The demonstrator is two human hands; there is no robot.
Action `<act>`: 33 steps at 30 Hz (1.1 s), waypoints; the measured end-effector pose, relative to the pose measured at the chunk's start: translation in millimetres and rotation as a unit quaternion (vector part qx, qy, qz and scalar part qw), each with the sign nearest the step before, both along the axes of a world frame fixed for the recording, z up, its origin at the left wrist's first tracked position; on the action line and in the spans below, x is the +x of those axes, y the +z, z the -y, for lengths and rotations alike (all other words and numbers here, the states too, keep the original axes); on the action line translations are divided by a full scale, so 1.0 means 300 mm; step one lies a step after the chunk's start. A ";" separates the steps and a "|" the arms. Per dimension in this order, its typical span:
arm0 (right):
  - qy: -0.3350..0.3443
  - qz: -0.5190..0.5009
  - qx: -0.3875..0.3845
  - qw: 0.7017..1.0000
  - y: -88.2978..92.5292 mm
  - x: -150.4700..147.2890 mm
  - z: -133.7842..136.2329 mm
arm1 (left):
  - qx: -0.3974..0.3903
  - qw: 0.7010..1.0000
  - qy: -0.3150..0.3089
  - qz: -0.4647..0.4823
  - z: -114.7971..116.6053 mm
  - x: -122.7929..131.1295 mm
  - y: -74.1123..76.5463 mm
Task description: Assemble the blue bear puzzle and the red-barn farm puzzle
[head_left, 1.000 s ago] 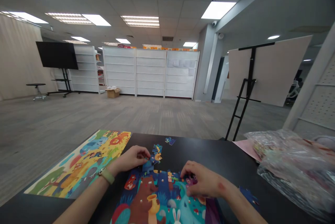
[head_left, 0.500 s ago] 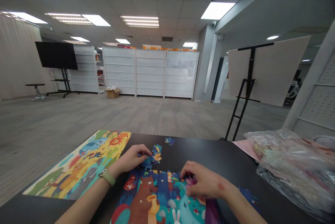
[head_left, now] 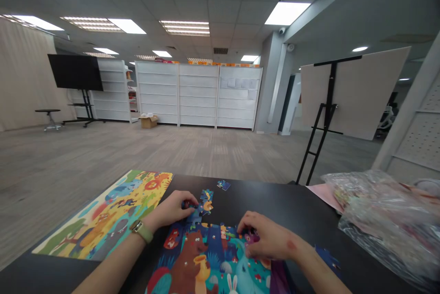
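A partly assembled jigsaw puzzle [head_left: 202, 252] of a brown bear holding a yellow pot lies on the black table [head_left: 275, 197]. My left hand [head_left: 172, 209] pinches a small dark blue puzzle piece [head_left: 187, 204] at the puzzle's top edge, beside a joined blue and orange cluster of pieces [head_left: 206, 202]. My right hand [head_left: 266, 239] grips a purple puzzle piece [head_left: 252, 238] over the assembled part, partly hiding it. A loose piece [head_left: 223, 185] lies farther out on the table, and another [head_left: 328, 259] lies past my right wrist.
A colourful printed animal puzzle sheet [head_left: 103, 220] lies left of the assembled puzzle, overhanging the table's edge. On the right are a crumpled clear plastic bag [head_left: 381, 213] and a pink paper [head_left: 325, 195]. Carpeted floor, shelving and a black easel lie beyond the table.
My left fingers have shifted slightly around the dark blue piece at the puzzle's top edge. My right hand stays nearly where it was on the purple piece.
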State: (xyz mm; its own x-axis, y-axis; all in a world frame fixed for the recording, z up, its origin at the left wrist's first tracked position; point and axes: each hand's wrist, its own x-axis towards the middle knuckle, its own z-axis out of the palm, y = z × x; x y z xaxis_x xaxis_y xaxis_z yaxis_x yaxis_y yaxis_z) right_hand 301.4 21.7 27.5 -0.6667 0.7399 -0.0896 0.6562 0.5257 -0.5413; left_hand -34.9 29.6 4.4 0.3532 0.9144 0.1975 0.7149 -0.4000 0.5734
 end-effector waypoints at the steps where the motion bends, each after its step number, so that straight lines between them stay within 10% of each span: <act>1: -0.001 0.000 -0.002 1.000 0.002 0.000 0.001 | -0.001 1.000 0.000 -0.001 -0.002 -0.001 -0.002; 26: -0.009 -0.053 0.011 0.998 0.008 0.015 0.008 | 0.014 1.000 0.002 -0.021 -0.008 0.018 -0.024; 33: -0.266 -0.239 0.098 0.929 0.076 0.329 -0.052 | 0.022 0.999 -0.020 -0.028 -0.048 0.000 -0.042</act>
State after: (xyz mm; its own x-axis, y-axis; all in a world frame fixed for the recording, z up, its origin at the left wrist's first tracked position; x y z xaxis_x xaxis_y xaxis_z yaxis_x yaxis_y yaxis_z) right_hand 400.0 37.3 50.4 -0.1318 0.9471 0.2926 0.5611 0.3146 -0.7656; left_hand -34.9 44.0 -8.1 0.4004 0.8906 0.2156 0.7286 -0.4521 0.5145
